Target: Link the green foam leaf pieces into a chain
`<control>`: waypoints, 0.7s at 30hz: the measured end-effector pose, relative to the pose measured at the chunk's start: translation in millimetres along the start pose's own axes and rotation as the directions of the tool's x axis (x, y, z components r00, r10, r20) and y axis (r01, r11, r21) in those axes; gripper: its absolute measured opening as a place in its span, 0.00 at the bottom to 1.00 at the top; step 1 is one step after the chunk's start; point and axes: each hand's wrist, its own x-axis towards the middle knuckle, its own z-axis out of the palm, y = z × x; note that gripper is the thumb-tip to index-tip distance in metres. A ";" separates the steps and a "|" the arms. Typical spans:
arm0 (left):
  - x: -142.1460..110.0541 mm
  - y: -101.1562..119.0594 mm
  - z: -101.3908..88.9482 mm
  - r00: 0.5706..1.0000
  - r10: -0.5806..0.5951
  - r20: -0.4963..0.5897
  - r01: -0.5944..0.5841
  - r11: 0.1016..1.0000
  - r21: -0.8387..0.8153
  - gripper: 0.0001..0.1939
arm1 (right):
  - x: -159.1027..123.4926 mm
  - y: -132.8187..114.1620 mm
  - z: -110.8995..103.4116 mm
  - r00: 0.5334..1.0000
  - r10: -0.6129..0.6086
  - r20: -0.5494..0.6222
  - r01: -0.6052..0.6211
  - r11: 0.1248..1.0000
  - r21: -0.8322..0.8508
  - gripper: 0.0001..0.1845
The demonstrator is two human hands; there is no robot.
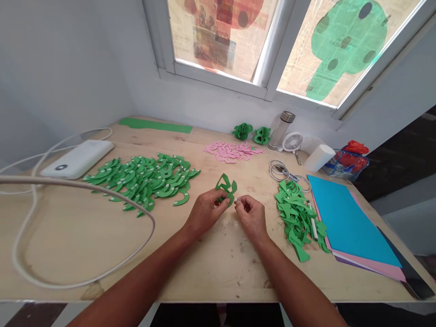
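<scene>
My left hand grips a green curly paper cutout over the middle of the table; the loops of paper stand up above its fingers. Just to the right, my right hand is closed in a pinch. A tiny white bit shows at its fingertips, close to the cutout's edge; what it is I cannot make out. To the left lies a broad heap of curved green paper pieces, many with small white patches on them. Several pink paper cutouts lie beyond my hands.
Two green paper balls sit by the wall, beside a bottle and a small fan. Green scraps and blue sheets lie at right. A white power bank and a looping cable occupy the left.
</scene>
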 end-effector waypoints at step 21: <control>5.4 4.0 -3.9 0.960 -0.250 0.128 0.281 0.838 -0.468 0.11 | 2.5 -3.6 -1.3 0.981 0.049 0.190 -0.107 0.944 0.313 0.11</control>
